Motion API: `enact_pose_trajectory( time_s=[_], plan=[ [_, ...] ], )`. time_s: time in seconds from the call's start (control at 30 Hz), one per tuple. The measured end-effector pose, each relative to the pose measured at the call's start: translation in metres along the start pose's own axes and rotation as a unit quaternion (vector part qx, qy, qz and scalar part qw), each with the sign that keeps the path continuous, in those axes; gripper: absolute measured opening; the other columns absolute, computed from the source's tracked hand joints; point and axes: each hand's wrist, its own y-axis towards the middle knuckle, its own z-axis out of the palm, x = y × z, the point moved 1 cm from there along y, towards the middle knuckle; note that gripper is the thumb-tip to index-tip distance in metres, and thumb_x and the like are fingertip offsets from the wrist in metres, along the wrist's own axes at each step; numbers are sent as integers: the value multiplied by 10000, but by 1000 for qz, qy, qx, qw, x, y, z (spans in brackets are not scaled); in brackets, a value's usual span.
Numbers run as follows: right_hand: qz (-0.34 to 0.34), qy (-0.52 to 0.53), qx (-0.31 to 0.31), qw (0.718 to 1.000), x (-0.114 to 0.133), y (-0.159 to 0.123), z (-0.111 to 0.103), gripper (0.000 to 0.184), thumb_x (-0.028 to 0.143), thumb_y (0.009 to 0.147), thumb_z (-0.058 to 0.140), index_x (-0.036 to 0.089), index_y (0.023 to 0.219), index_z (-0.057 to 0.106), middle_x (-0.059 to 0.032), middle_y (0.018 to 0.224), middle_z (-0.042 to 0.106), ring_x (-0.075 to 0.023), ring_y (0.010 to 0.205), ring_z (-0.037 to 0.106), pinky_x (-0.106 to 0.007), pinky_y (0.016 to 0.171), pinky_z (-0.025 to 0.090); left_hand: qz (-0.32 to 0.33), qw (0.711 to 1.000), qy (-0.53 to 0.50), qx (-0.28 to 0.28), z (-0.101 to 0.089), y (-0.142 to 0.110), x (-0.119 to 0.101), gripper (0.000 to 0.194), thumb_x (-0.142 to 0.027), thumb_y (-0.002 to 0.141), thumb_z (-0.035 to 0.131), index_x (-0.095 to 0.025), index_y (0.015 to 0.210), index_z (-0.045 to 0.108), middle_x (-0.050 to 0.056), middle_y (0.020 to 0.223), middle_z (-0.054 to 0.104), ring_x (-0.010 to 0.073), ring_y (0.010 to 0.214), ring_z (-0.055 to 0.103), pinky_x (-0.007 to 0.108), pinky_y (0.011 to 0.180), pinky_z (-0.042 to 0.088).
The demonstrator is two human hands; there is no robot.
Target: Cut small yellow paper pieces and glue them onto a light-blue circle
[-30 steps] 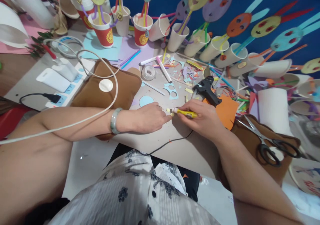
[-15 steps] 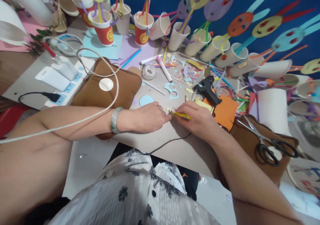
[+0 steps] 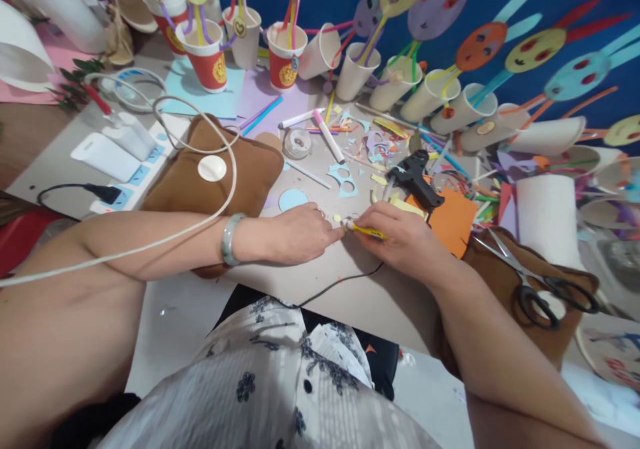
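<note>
My right hand (image 3: pixel 397 239) is closed round a yellow pen-like stick (image 3: pixel 370 231) with a pale tip. Its tip points left, towards the fingertips of my left hand (image 3: pixel 300 234). That hand rests low over the table, fingers drawn together and the forefinger reaching to the tip; whatever they pinch is too small or hidden to make out. Just above the fingertips lies a small pale yellow paper disc (image 3: pixel 337 217). Beyond the left knuckles is a light blue paper circle (image 3: pixel 293 200). Yellow paper pieces (image 3: pixel 405 204) and an orange sheet (image 3: pixel 454 226) lie by the right hand.
A black glue gun (image 3: pixel 416 181) lies beyond my right hand, among paper scraps (image 3: pixel 343 179) and markers (image 3: pixel 329 136). Scissors (image 3: pixel 535 282) rest on a brown cushion at right. Cups (image 3: pixel 393 89) with paper faces line the back. A white cable (image 3: pixel 200 222) crosses my left forearm.
My right hand and the yellow stick have shifted slightly right, and the small yellow disc now shows apart from the tip. The left hand has barely moved.
</note>
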Motion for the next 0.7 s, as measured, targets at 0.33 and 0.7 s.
enact_pose_trajectory(
  time_s=[0.33,0.7],
  plan=[
    [-17,42,-12,999,1,0,-8,83,210,898,591,213,823,627,-59,785,646,-179,706,619,-288,605,470,14,998,-3,-57,7,-1,2,318,-138,909,444,-84,1191,580,108,846,724,225,776,665,362,703,383],
    [184,174,-196,947,-15,-3,-12,223,396,940,582,242,1081,660,-58,898,709,-191,719,658,-327,637,514,17,999,-1,-51,10,-1,4,316,-135,901,463,-95,1189,587,95,856,728,223,778,665,370,705,379]
  ],
)
